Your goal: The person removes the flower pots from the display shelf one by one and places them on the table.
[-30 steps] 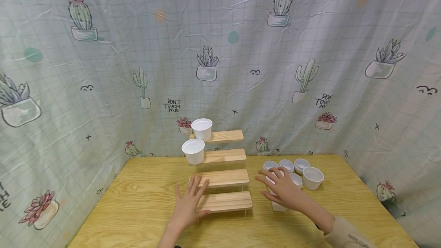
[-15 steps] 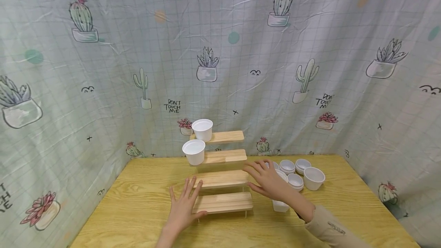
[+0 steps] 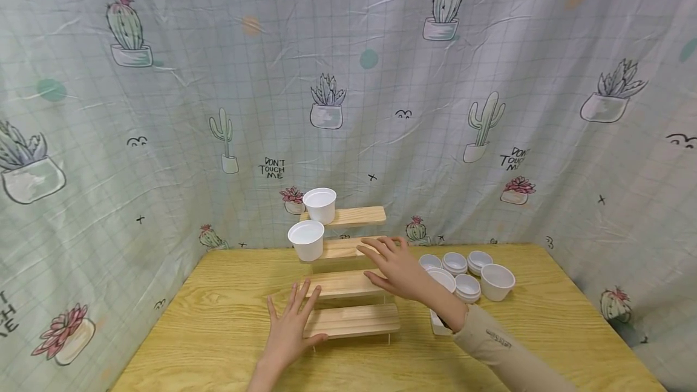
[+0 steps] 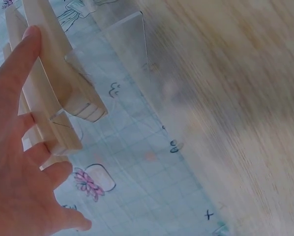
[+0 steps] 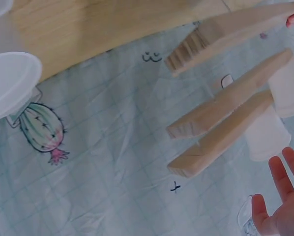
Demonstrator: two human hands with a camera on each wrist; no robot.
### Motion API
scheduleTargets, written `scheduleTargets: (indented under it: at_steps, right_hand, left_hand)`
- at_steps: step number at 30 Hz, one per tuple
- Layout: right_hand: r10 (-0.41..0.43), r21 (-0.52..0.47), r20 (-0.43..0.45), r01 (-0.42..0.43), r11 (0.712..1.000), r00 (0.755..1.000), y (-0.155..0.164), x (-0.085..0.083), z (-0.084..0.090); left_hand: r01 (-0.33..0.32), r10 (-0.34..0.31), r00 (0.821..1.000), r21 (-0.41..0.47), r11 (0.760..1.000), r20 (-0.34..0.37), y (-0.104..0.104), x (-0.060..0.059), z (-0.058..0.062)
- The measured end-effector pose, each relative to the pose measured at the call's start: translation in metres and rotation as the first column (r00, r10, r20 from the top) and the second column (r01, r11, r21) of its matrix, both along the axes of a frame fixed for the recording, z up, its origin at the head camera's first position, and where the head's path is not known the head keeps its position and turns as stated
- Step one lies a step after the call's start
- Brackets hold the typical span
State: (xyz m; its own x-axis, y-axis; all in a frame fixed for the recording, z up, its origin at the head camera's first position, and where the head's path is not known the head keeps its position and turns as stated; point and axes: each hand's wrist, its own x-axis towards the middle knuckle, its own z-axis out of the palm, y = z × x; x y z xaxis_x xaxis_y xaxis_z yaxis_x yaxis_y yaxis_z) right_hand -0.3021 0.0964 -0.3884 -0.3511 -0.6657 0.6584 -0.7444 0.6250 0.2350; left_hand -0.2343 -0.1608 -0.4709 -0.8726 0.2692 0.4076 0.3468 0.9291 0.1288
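1. The left hand (image 3: 291,326) lies flat with its fingers spread and straight, gripping nothing. Its palm is on the wooden table (image 3: 207,325) and its fingertips rest on the left end of the lowest step (image 3: 356,320) of a four-step wooden stand (image 3: 348,271).
2. Beyond those fingertips sits the second step (image 3: 343,283). The right hand (image 3: 394,268) hangs over the right part of it, fingers loose and outstretched, holding nothing. Whether it touches the wood cannot be told.
3. The right hand's fingertips (image 3: 370,245) reach to the third step (image 3: 340,248).
4. Just right of the right wrist a tall white cup (image 3: 440,304) stands on the table, partly hidden by the sleeve (image 3: 506,349).
5. Farther right and slightly behind that hand is a cluster of white cups (image 3: 468,268), some stacked.
6. Left of the right fingertips, a white cup (image 3: 307,239) stands at the left end of the third step.
7. Farther back, another white cup (image 3: 320,204) stands on the left end of the top step (image 3: 356,216).
8. Behind everything hangs a cactus-print cloth (image 3: 435,107).
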Motion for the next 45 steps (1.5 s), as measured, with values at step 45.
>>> scheduleTargets:
  at_steps: [45]
  right_hand:
    - [-0.069,0.169,0.287,0.020,0.985,0.955,-0.109,-0.045,0.038]
  left_hand:
    - [-0.021,0.020,0.999,0.032,0.999,0.032,0.001,-0.001,-0.001]
